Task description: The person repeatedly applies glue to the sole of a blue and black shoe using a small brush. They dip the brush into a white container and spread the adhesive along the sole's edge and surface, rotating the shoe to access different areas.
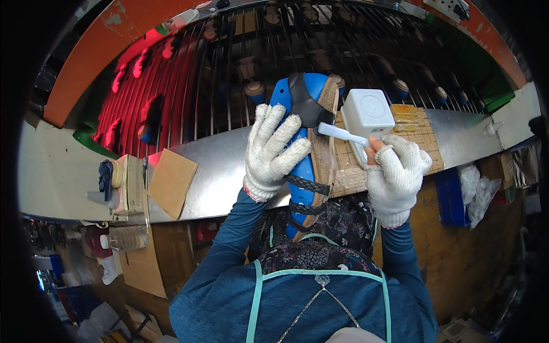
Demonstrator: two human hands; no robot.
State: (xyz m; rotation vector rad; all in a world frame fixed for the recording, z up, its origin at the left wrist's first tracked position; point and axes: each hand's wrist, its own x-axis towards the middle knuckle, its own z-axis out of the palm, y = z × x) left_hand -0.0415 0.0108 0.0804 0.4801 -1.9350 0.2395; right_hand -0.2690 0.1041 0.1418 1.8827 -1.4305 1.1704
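Note:
A blue shoe last (304, 163) lies on its side, its tan-edged sole (323, 146) turned right. Black straps (306, 102) cross it, with braided ones near the end closest to my lap. My left hand (271, 150), in a white knit glove, steadies the last from its left side, fingers spread along it. Between bare thumb and fingertips, my gloved right hand (398, 171) pinches a small white brush (343, 135). The brush's broad end is at the sole edge beside a black strap; whether it touches cannot be made out.
Just beyond the brush stands a white square container (369, 111) on a gridded tan board (351, 177). Yellowish blocks (404, 117) sit beside it. A conveyor of metal rods (223, 86) carries several lasts, red-lit at left. A tan sheet (171, 182) lies on the metal counter (214, 160).

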